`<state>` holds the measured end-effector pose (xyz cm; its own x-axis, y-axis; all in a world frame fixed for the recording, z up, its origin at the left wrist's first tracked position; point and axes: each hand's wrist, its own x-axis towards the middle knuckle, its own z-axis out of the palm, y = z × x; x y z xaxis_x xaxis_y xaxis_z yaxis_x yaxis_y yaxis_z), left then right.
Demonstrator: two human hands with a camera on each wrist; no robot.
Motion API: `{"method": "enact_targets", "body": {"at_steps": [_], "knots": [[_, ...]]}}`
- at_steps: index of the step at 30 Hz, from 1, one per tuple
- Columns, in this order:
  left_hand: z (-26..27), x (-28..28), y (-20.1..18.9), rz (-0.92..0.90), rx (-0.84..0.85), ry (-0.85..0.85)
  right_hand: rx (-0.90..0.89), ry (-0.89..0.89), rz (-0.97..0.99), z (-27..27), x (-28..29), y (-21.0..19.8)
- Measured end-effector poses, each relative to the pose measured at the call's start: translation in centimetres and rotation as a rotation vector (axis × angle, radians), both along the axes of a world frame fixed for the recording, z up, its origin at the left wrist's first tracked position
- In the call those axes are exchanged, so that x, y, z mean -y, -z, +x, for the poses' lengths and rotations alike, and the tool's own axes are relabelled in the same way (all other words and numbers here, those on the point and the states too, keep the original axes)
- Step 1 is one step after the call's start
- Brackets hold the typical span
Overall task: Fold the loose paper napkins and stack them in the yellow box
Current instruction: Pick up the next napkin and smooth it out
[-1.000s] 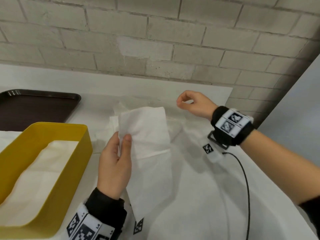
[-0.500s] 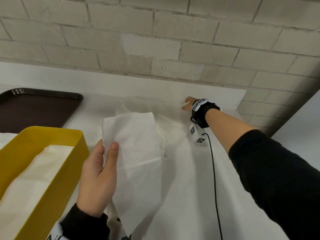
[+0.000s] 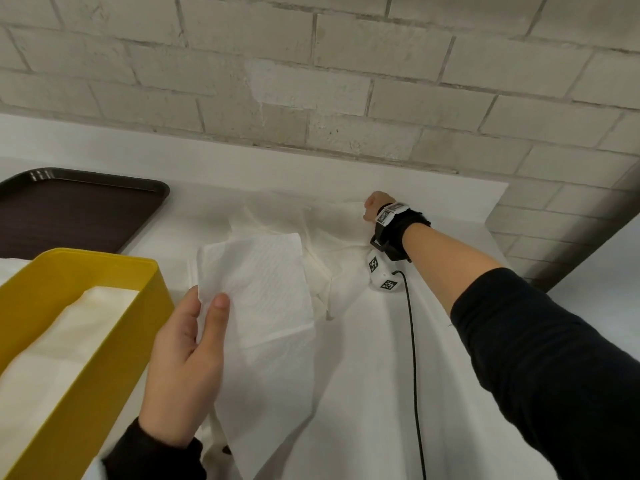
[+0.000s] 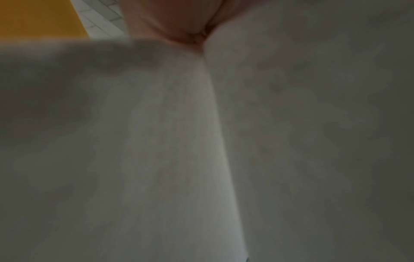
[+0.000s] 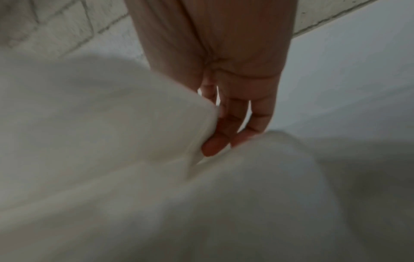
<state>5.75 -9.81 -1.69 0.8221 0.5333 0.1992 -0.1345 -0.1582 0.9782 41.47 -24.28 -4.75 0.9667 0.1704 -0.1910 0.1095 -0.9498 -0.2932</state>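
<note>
The yellow box [image 3: 86,327] is sitting at far left, folded napkins [image 3: 59,341] lying inside. Beside it, the left hand [image 3: 187,368] is pinching a napkin [image 3: 263,313] between thumb and fingers. At far right, the right hand [image 5: 226,106] is reaching the loose napkins [image 3: 332,237], fingertips touching one; grip indeterminate.

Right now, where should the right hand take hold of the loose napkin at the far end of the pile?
At its raised right edge, coming from the right, where the right hand already is. The loose napkin lifts off the sheets below there, leaving an edge free for the fingers to pinch. Its middle lies flat, probably harder to pick up.
</note>
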Motion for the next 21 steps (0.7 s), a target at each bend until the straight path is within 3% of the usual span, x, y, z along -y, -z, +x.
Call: {"method": "enact_targets", "body": {"at_steps": [4,8,21], "knots": [[0.2,-0.1,0.3,-0.022,0.010,0.020,0.128,0.072,0.202,-0.5,-0.1,-0.8],[-0.1,-0.3,-0.1,-0.021,-0.014,0.015,0.024,0.149,0.229,-1.3,0.0,-2.0],[-0.6,-0.1,-0.6,-0.073,0.006,0.066,-0.008,0.296,0.309,-6.4,1.7,-3.2]]}}
